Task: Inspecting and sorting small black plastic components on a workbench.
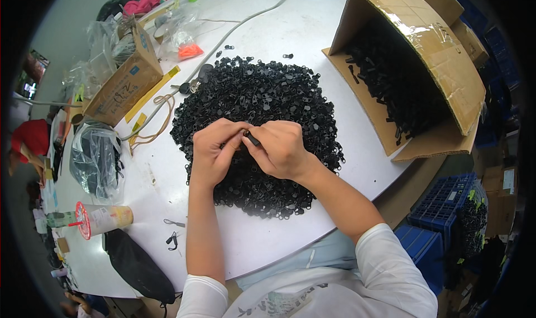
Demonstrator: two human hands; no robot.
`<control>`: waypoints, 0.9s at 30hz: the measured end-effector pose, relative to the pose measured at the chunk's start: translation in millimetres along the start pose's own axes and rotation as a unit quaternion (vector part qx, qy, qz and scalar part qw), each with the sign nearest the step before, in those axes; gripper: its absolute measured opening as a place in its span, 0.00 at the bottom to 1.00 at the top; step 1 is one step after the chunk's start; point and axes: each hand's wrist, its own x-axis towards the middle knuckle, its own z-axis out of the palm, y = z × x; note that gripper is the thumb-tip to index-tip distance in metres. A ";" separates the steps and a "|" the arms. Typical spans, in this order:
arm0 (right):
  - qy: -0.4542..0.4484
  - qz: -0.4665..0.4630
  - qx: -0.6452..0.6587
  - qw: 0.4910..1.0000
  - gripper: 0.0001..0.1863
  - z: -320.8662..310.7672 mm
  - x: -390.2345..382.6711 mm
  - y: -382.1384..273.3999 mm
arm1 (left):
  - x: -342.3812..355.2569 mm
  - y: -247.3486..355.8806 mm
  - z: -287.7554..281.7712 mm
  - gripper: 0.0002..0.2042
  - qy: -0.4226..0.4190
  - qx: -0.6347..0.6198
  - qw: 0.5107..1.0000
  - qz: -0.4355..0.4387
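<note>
Both hands meet over a broad heap of small black zipper sliders (pixel 279 97) on the white table. My right hand (pixel 285 148) is closed in a pinch on a short black zipper pull (pixel 253 139), which pokes out below its thumb and forefinger. Against the pull's upper end, the thumb and forefinger of my left hand (pixel 211 149) are pressed together; whatever they grip is hidden by the fingers. To the right, a cardboard box (pixel 416 25) lies on its side, its opening facing the heap, with many black zipper pulls (pixel 391 89) inside and spilling onto its flap.
Left of the heap stand a smaller cardboard box (pixel 125 83), a bagged dark bundle (pixel 96 159) and a drink cup (pixel 106 217). A black pouch (pixel 139 265) lies at the near left edge. A grey cable (pixel 240 25) crosses the table. Blue crates (pixel 441 198) stand below, right.
</note>
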 end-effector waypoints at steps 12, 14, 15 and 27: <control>-0.214 0.110 -0.120 0.963 0.06 -0.4 -6.0 5.3 | -0.6 7.7 2.0 0.11 -0.043 0.118 0.992 -0.008; -0.199 0.107 -0.113 0.968 0.06 -0.4 -6.5 6.4 | 0.0 5.7 4.5 0.11 -0.036 0.132 0.990 0.010; -0.185 0.103 -0.105 0.972 0.06 -0.2 -6.2 6.3 | -0.3 1.8 6.1 0.09 -0.012 0.143 0.989 0.023; -0.093 0.127 -0.011 0.987 0.09 -5.3 -1.3 6.9 | 1.1 12.2 25.0 0.04 0.040 -0.273 0.957 -0.091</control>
